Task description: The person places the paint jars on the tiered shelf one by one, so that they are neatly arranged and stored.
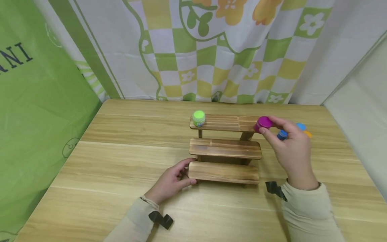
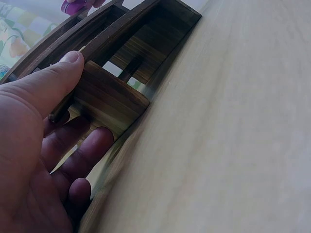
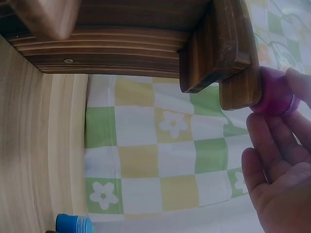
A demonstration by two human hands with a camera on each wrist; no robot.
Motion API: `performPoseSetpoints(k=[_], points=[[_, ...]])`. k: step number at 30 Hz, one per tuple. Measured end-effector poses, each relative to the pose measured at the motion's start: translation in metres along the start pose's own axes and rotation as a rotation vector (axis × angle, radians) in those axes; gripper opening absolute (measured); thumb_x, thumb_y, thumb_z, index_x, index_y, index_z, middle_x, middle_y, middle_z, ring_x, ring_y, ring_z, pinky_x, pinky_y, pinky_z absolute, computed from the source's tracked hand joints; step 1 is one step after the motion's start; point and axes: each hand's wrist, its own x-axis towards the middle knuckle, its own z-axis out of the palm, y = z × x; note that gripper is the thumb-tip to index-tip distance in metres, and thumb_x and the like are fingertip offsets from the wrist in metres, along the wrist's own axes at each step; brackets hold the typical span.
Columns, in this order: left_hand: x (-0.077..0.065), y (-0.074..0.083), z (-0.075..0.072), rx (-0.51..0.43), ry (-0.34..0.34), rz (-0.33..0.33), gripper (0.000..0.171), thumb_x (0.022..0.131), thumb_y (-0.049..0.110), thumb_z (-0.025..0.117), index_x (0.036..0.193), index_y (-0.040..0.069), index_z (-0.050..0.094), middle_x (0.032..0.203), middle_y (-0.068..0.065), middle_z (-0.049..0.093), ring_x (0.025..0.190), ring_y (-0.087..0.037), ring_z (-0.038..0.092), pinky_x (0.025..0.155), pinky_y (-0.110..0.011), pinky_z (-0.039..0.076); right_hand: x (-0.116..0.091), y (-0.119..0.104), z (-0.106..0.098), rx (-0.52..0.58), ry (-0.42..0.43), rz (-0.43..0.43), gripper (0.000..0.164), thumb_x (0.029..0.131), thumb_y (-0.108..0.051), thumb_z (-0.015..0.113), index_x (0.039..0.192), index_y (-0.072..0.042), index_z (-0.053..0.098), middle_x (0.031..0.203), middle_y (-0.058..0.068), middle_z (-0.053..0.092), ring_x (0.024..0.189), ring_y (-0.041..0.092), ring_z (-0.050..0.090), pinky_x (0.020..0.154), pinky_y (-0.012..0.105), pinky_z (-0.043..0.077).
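Observation:
A three-tier wooden stand (image 1: 225, 148) rests on the table. My left hand (image 1: 169, 181) holds the left end of its lowest step, thumb at the front edge and fingers around the side. In the left wrist view, the thumb (image 2: 60, 75) presses against the wood. At the right end of the top step, my right hand (image 1: 294, 153) pinches a small jar with a purple lid (image 1: 264, 121) between thumb and fingers. The right wrist view has this purple jar (image 3: 274, 92) right at the board's end. A jar with a bright green lid (image 1: 199, 117) stands at the top step's left end.
Partly behind my right hand are a dark blue jar (image 1: 282, 135), a light blue lid (image 1: 300, 126) and an orange one (image 1: 307, 134). A checked curtain (image 1: 205, 74) hangs along the back edge of the wooden table (image 1: 121, 151). Green fabric (image 1: 45, 101) hangs on the left.

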Motion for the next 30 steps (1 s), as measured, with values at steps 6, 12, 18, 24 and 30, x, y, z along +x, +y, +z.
performPoseSetpoints(k=[6,12,18,24,30], points=[[-0.001,-0.003,0.001,0.007,0.001,-0.002,0.070,0.089,0.038,0.075,0.151,0.024,0.044,0.101,0.004,0.062,0.090,-0.015,0.058,0.075,-0.031,0.052,-0.001,0.000,0.002,-0.027,0.007,-0.029,0.039,0.083,-0.015,0.084,0.120,-0.007,0.073,0.113,0.011,0.073,0.080,-0.005,0.049,0.064,0.015,0.034],[-0.001,-0.002,0.000,0.001,0.006,-0.002,0.070,0.089,0.036,0.076,0.150,0.024,0.045,0.101,0.004,0.062,0.089,-0.015,0.058,0.075,-0.031,0.052,0.001,-0.003,0.004,-0.087,0.019,-0.097,0.039,0.082,-0.015,0.085,0.118,-0.004,0.074,0.110,0.014,0.073,0.058,0.005,0.039,0.051,0.016,0.028],[-0.001,-0.001,-0.001,-0.001,0.002,-0.008,0.069,0.089,0.034,0.076,0.150,0.024,0.046,0.102,0.003,0.062,0.090,-0.015,0.058,0.075,-0.031,0.052,0.000,-0.012,0.009,-0.075,-0.017,-0.076,0.041,0.084,-0.016,0.083,0.121,-0.003,0.072,0.112,0.015,0.072,0.098,0.025,0.062,0.067,0.015,0.035],[0.000,0.000,-0.001,-0.001,0.002,-0.004,0.068,0.089,0.033,0.077,0.149,0.025,0.046,0.103,0.004,0.061,0.090,-0.015,0.058,0.076,-0.031,0.052,0.002,-0.018,0.013,-0.075,-0.006,-0.120,0.039,0.083,-0.014,0.084,0.118,0.000,0.072,0.103,0.016,0.072,0.098,0.031,0.064,0.070,0.025,0.035],[0.000,-0.001,-0.001,-0.010,0.002,0.012,0.068,0.089,0.034,0.077,0.149,0.025,0.047,0.103,0.003,0.062,0.090,-0.015,0.059,0.075,-0.031,0.052,0.003,-0.020,0.015,-0.087,0.002,-0.162,0.039,0.082,-0.014,0.085,0.116,0.000,0.073,0.101,0.016,0.073,0.094,0.030,0.064,0.066,0.022,0.033]])
